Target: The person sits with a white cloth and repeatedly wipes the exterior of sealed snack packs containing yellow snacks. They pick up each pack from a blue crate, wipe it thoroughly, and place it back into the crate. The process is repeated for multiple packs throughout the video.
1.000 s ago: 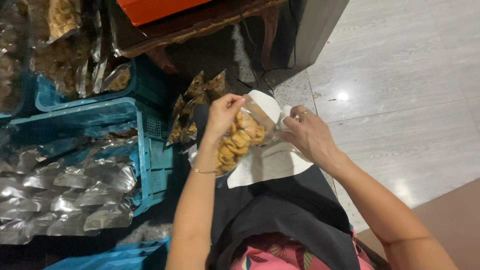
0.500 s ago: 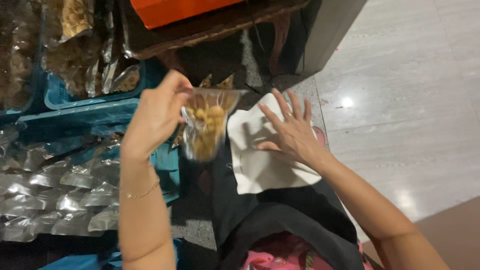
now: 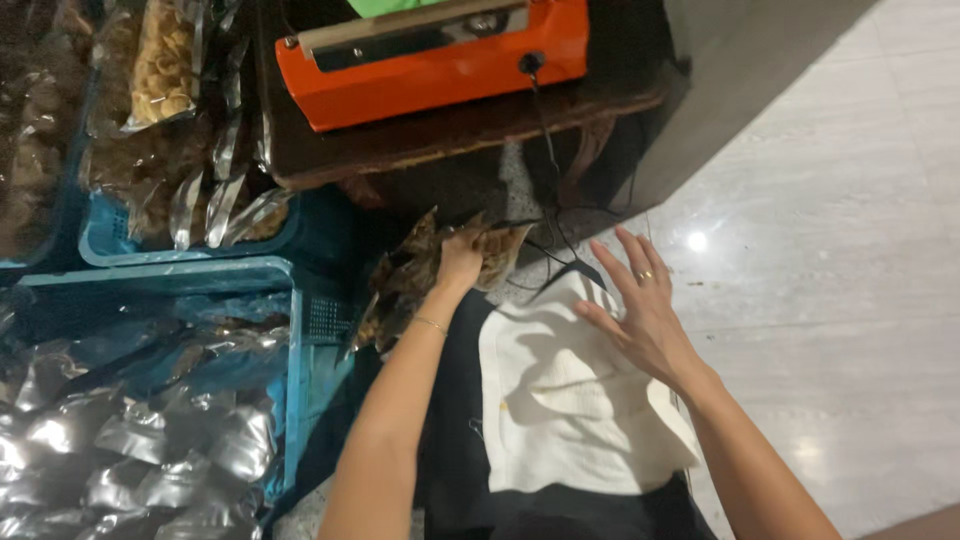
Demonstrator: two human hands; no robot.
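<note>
Orange machine (image 3: 440, 55) on a dark wooden stand (image 3: 460, 135), teal crates (image 3: 300, 330) of perhaps foil packets (image 3: 130, 450).

two hands (image 3: 458, 262) (image 3: 640, 315) — one white cloth (image 3: 565, 400), one orange sealer (image 3: 440, 55), two blue crates (image 3: 300, 340) (image 3: 95, 245)

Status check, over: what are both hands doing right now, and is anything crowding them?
Left hand gripping clear snack bag. Right hand flat, open, on white cloth. Orange sealer machine ahead; blue crate close left.

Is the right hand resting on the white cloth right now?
Touching. The head view shows the right hand lying flat, fingers spread, on the white cloth with no gap beneath the palm.
</note>
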